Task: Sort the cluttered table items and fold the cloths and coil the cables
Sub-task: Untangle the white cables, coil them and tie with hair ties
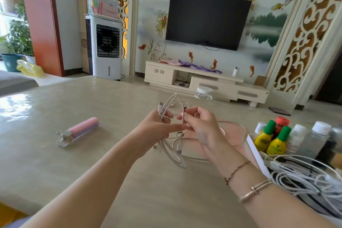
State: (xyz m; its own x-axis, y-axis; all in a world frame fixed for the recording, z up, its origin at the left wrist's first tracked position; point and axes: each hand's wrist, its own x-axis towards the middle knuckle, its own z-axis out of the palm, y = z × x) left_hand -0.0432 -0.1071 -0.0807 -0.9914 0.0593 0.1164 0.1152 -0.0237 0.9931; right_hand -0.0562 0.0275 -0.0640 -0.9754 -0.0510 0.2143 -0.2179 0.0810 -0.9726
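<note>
Above the middle of the table, my left hand point(159, 127) grips a white charging cable point(173, 152) wound in loops, with one plug sticking up past the fingers. My right hand point(199, 126) pinches a strand of the same cable just to the right. The loops hang down to the table top. A thin pinkish cable point(238, 131) lies in a loop on the table behind my right hand.
A pink and purple rolled item with a white clip point(77, 131) lies at the left of the beige table point(92, 163). At the right, a white tray point(254, 152) holds several bottles point(277, 142). A tangle of white cables point(303, 177) lies at the right edge.
</note>
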